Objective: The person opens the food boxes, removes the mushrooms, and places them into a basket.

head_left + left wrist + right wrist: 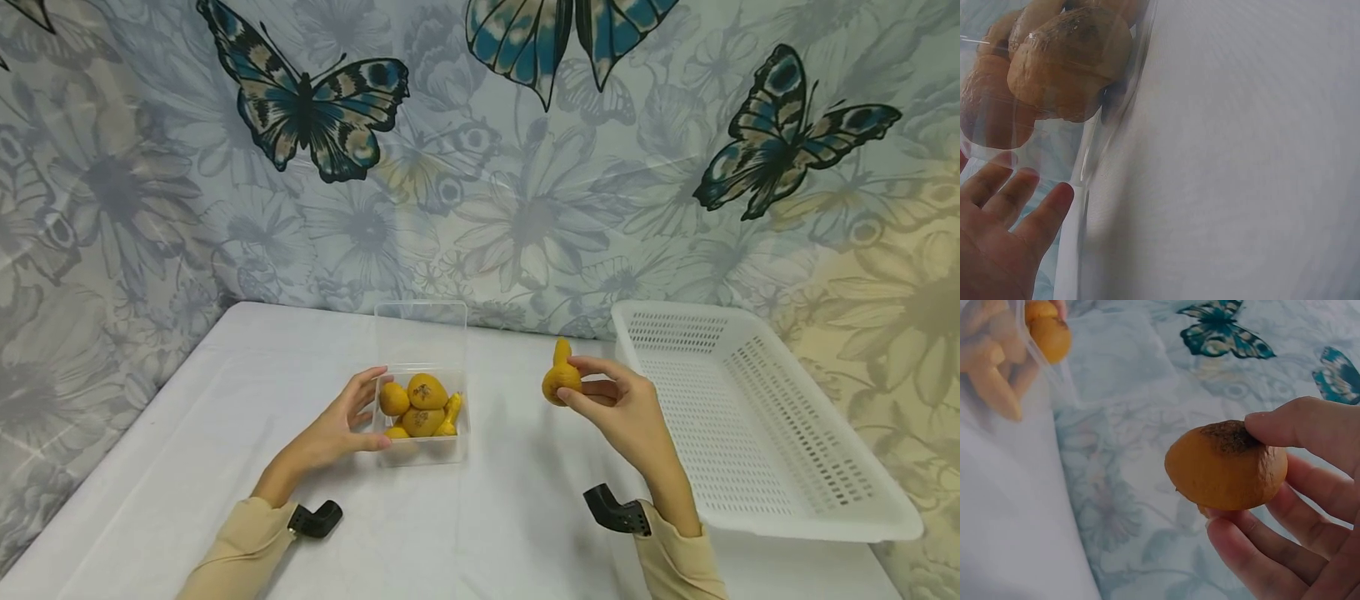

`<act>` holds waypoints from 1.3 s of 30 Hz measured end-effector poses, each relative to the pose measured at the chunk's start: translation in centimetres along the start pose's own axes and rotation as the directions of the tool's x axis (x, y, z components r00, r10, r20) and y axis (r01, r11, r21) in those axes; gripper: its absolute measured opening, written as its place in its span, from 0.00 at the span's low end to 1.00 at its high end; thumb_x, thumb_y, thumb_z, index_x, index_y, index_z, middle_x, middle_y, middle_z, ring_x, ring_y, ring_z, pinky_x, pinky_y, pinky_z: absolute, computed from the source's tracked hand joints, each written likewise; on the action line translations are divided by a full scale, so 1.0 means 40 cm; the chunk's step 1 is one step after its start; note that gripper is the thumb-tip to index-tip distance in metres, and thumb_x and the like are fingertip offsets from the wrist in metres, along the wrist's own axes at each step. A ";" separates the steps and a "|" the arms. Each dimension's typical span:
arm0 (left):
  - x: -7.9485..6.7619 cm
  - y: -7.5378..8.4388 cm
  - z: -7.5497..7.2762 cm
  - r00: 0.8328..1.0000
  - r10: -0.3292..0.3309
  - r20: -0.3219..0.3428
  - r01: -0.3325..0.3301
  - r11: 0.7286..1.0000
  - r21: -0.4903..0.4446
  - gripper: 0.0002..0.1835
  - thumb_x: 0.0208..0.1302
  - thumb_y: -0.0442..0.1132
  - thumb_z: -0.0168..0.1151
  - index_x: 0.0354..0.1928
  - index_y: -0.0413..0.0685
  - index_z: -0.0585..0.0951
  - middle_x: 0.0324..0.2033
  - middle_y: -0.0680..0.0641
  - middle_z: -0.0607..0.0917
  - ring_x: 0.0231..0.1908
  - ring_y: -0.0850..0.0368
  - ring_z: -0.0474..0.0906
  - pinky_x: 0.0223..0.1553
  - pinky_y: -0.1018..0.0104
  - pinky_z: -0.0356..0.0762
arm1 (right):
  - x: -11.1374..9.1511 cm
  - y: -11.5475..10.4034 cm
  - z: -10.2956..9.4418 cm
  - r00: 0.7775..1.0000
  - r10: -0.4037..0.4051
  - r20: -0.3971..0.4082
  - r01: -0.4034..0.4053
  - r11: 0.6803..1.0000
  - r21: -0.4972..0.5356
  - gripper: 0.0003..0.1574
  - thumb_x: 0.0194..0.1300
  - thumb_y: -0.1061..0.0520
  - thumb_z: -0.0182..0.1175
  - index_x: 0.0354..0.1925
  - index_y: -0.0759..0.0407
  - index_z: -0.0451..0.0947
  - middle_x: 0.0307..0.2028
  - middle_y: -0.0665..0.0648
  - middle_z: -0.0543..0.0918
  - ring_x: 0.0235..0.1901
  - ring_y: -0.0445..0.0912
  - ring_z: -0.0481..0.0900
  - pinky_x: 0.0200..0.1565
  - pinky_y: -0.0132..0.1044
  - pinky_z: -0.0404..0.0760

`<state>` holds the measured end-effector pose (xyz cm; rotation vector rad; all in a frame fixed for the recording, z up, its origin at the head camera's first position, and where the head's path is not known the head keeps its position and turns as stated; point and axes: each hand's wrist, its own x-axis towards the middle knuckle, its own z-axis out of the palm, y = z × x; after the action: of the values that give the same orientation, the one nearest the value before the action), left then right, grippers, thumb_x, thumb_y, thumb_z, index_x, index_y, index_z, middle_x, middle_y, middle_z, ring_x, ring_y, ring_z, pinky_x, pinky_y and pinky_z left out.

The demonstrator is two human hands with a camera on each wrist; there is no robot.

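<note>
My right hand (618,404) pinches a small yellow gourd (562,379) above the table, its narrow neck pointing up in the head view. In the right wrist view the gourd's rounded bottom (1222,472) faces the camera, with a dark rough patch near the thumb. A clear plastic box (423,450) stands on the table with its lid (420,333) folded back. Several yellow gourds (425,421) lie inside it. My left hand (345,425) holds the box at its left side, thumb at the front and fingers toward the back. The left wrist view shows fingertips (1063,194) at the clear wall.
A large white perforated basket (750,417) stands on the right of the white-covered table (517,517), beside my right forearm. Behind the table hangs a butterfly-patterned cloth (525,208).
</note>
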<state>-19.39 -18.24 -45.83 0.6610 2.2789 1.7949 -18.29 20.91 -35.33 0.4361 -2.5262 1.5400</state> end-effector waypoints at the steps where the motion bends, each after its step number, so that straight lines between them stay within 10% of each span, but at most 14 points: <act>1: 0.000 0.000 0.001 1.000 -0.002 0.001 0.002 1.000 0.001 0.52 0.59 0.38 0.72 0.77 0.51 0.48 0.76 0.35 0.52 0.75 0.29 0.45 0.69 0.28 0.52 | -0.004 0.000 -0.008 1.000 0.001 -0.005 -0.001 1.000 -0.008 0.26 0.61 0.60 0.70 0.57 0.63 0.79 0.50 0.64 0.82 0.38 0.33 0.87 0.42 0.27 0.85; 17: 0.008 -0.003 0.008 1.000 -0.005 0.008 0.005 1.000 -0.001 0.52 0.60 0.39 0.72 0.77 0.52 0.48 0.77 0.36 0.52 0.75 0.29 0.45 0.70 0.29 0.52 | -0.062 0.014 -0.116 0.995 0.035 -0.093 -0.050 0.985 -0.164 0.25 0.65 0.61 0.66 0.60 0.61 0.77 0.55 0.60 0.80 0.42 0.25 0.81 0.42 0.21 0.83; 33: 0.008 -0.005 0.008 1.000 0.000 -0.001 0.000 1.000 0.018 0.52 0.60 0.38 0.72 0.78 0.49 0.47 0.76 0.34 0.52 0.75 0.28 0.44 0.69 0.27 0.53 | -0.104 0.070 -0.229 0.981 0.100 -0.164 -0.140 0.956 -0.257 0.27 0.67 0.54 0.65 0.60 0.63 0.76 0.42 0.25 0.76 0.39 0.28 0.84 0.38 0.19 0.81; 39: 0.001 -0.005 0.006 1.000 -0.010 -0.007 0.011 0.999 0.031 0.51 0.60 0.38 0.71 0.78 0.54 0.48 0.77 0.34 0.52 0.75 0.29 0.44 0.69 0.28 0.52 | -0.108 0.096 -0.254 0.976 0.137 -0.169 -0.182 0.938 -0.294 0.27 0.67 0.54 0.65 0.60 0.65 0.75 0.46 0.42 0.82 0.38 0.22 0.80 0.36 0.20 0.81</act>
<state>-19.37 -18.06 -46.06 0.6474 2.3144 1.7639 -15.66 32.32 -35.08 0.0726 -2.6733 1.1410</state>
